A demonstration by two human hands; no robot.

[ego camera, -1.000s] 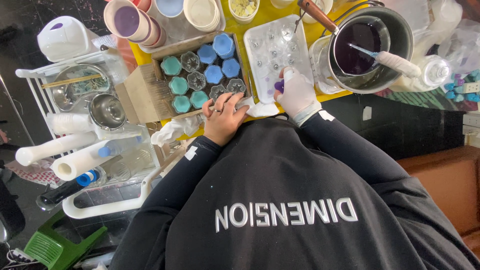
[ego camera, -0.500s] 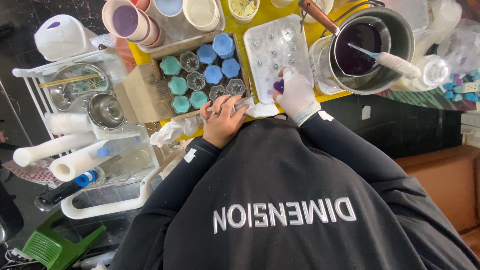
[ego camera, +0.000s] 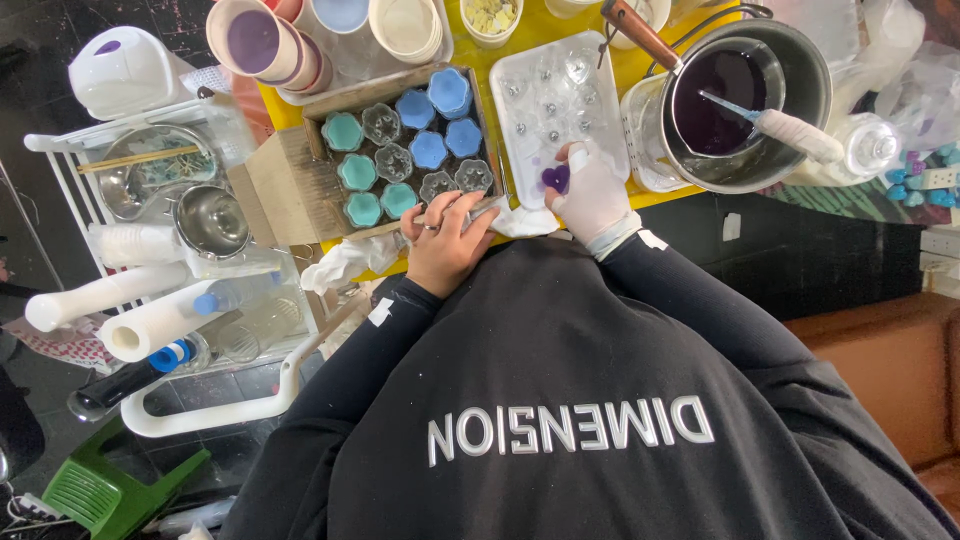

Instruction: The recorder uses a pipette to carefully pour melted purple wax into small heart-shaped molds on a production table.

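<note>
Right hand point(ego camera: 595, 200), in a white glove, curled with thumb and forefinger pinching a small purple piece point(ego camera: 555, 179) at the near edge of a white mould tray point(ego camera: 520, 80); left hand point(ego camera: 445, 240), bare, loosely closed around a thin pale stick point(ego camera: 470, 208) of unclear kind, resting at the near right corner of a cardboard box point(ego camera: 275, 185); between the two hands, a crumpled white tissue point(ego camera: 520, 222)

Inside the box, a partly finished batch: teal pieces point(ego camera: 358, 172) filling the left cups, blue pieces point(ego camera: 430, 150) the far right ones, clear cups point(ego camera: 393, 162) in the middle and near right seemingly empty; so roughly two thirds filled, a third to go, judging by colour alone; in the white tray, nearly every cavity clear, only a purple smear near the gloved fingers, so purple work barely begun

Further right, a steel pot point(ego camera: 800, 60) of dark purple liquid with a white-wrapped stirrer point(ego camera: 800, 135) leaning in it, plenty left to pour; far left, stacked paper cups point(ego camera: 262, 40); left of the box, a white wire rack point(ego camera: 60, 145) with metal bowls and paper rolls
</note>
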